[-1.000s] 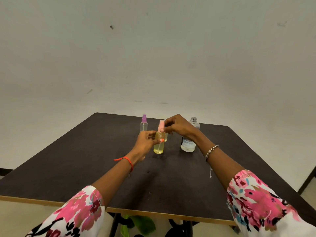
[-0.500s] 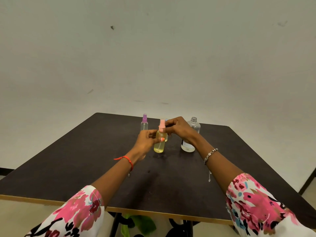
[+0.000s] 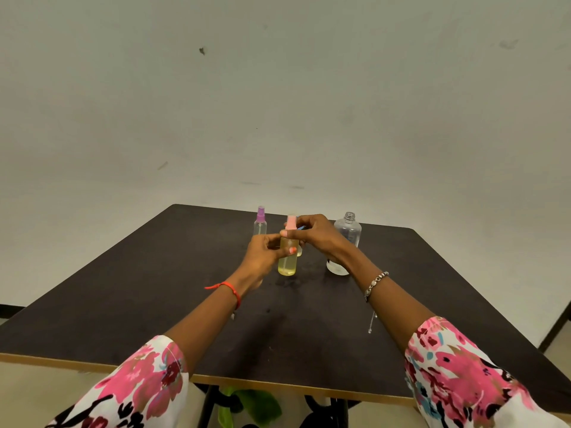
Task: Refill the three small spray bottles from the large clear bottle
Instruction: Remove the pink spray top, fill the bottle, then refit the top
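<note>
A small spray bottle full of yellow liquid stands on the dark table. My left hand grips its body. My right hand pinches its pink spray top. Just behind it a second small bottle shows only a sliver, with a bit of blue at my right fingertips. A third small bottle with a purple top stands upright to the left, apart from my hands. The large clear bottle stands uncapped on the right, partly behind my right wrist, with a little liquid at its bottom.
The table's front edge runs just ahead of my flowered sleeves. A plain wall stands behind the table. Something green lies on the floor under the table, beside the black table legs.
Both hands stay on the pink-topped bottle. My right fingers have shifted slightly around its top; the other bottles have not moved.
</note>
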`<action>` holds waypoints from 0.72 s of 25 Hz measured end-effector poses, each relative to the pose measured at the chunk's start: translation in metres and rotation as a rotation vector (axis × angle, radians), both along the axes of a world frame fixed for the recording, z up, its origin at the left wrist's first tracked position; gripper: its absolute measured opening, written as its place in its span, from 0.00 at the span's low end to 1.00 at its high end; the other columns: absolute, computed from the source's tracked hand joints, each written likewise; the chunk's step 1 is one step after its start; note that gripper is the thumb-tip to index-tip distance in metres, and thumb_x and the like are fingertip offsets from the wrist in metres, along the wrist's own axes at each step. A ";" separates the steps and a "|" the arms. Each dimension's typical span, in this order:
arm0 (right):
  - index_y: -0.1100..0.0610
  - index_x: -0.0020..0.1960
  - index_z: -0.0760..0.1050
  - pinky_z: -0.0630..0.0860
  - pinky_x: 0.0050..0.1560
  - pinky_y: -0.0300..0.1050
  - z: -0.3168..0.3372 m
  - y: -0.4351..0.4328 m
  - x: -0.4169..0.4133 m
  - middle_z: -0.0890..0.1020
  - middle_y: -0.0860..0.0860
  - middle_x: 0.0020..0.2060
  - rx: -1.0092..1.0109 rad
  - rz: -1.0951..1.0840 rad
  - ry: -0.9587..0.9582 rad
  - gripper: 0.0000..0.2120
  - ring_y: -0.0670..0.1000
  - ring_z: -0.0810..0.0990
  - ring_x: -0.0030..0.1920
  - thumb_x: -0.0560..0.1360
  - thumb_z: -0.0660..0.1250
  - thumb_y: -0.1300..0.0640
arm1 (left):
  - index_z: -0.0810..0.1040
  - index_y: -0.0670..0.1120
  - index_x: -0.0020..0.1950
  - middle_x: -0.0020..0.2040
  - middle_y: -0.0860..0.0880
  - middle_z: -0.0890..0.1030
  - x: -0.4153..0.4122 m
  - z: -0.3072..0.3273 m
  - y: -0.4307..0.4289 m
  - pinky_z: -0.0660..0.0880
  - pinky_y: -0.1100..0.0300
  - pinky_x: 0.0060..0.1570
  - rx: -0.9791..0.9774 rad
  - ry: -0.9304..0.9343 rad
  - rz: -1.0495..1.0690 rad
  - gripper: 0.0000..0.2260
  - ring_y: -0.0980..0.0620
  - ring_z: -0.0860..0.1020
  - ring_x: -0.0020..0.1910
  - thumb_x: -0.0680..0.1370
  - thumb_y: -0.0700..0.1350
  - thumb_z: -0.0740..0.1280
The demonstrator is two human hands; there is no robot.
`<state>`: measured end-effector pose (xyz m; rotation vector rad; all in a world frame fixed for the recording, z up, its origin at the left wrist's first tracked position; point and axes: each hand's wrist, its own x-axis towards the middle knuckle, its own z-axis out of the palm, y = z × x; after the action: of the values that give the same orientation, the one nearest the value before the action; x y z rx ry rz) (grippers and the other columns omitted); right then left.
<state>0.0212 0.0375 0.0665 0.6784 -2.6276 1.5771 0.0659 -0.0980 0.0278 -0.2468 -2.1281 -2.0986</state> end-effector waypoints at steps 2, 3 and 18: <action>0.64 0.52 0.79 0.74 0.43 0.44 0.000 0.002 -0.001 0.82 0.62 0.50 -0.034 0.047 -0.007 0.12 0.55 0.76 0.43 0.70 0.71 0.60 | 0.77 0.36 0.58 0.54 0.42 0.81 0.002 0.002 -0.003 0.77 0.67 0.47 -0.015 0.006 -0.011 0.15 0.55 0.80 0.47 0.72 0.33 0.68; 0.64 0.52 0.80 0.73 0.43 0.45 -0.001 0.003 -0.001 0.82 0.63 0.49 -0.043 0.039 0.008 0.12 0.56 0.76 0.43 0.70 0.71 0.60 | 0.77 0.36 0.58 0.53 0.42 0.81 0.002 0.003 -0.003 0.77 0.68 0.46 -0.018 0.005 -0.012 0.15 0.55 0.80 0.46 0.72 0.33 0.68; 0.57 0.27 0.71 0.68 0.29 0.36 -0.009 -0.014 0.008 0.73 0.51 0.25 -0.113 -0.265 0.087 0.16 0.46 0.71 0.27 0.63 0.77 0.55 | 0.78 0.35 0.56 0.55 0.38 0.81 -0.002 -0.004 0.003 0.75 0.53 0.59 -0.019 0.007 0.069 0.14 0.45 0.79 0.56 0.71 0.34 0.70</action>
<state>0.0293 0.0234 0.0575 0.3658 -2.4245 1.5648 0.0644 -0.0950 0.0239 -0.1799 -2.1213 -2.0377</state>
